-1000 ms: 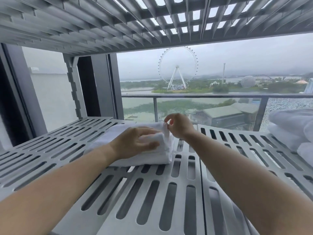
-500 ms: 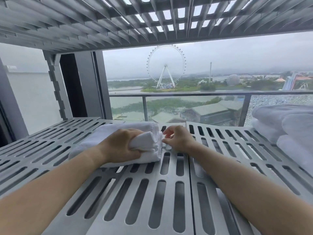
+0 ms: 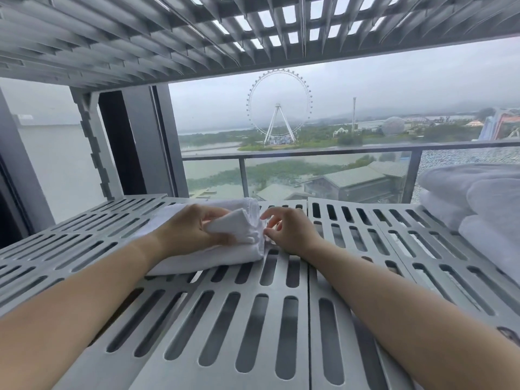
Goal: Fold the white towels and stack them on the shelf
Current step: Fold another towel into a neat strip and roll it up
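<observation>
From my head camera, looking forward and down, my left hand [image 3: 191,232] lies on top of the folded towel [image 3: 222,258]. Its fingers [image 3: 213,213] are curled over a bunched white fold and the thumb is tucked beneath it, so the cloth is gripped between them. The towel lies flat on the grey slotted shelf [image 3: 281,319], left of the middle, with its long side running back toward the window. My right hand [image 3: 292,233] sits just beside the towel's right end, the heel resting on the shelf. Its fingers are loosely curled and a little apart, with the index arched up and the thumb tip against the towel's hem. I cannot tell whether they pinch the cloth or only touch it. At the far right of the same shelf, well apart from my hands, sits a stack of white towels [image 3: 475,192]. Another slotted shelf [image 3: 140,40] hangs overhead, and beyond the balcony railing [image 3: 309,153] stands a Ferris wheel [image 3: 279,105].
</observation>
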Demonstrator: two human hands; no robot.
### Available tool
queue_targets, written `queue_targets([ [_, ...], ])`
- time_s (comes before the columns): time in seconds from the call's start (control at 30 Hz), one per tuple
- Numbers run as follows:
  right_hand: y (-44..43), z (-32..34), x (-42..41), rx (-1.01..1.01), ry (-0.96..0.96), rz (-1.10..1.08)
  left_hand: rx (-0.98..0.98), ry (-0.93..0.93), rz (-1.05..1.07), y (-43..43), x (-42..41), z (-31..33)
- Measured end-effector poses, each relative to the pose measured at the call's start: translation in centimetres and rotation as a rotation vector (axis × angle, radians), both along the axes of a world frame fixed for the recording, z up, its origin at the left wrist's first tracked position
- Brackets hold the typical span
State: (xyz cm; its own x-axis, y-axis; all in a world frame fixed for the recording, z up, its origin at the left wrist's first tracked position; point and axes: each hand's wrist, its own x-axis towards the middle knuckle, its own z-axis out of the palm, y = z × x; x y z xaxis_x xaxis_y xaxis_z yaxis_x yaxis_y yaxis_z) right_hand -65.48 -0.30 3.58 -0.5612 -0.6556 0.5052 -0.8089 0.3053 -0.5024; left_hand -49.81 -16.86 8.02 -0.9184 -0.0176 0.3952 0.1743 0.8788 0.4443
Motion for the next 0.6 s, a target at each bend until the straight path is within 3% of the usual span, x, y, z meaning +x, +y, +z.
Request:
queue_targets([
  [0.23,0.0,0.0,0.2,-0.045,0.106,0.026,0.019,0.017,0.05,0.4,0.4,-0.8],
  [0.47,0.3,0.0,0.4,-0.061,0.175,0.137,-0.132,0.297,0.233,2.2,0.9,-3.5],
  [0.6,1.0,0.0,0.7,-0.08,0.152,0.158,-0.138,0.264,0.192,2.1,1.1,-3.3],
])
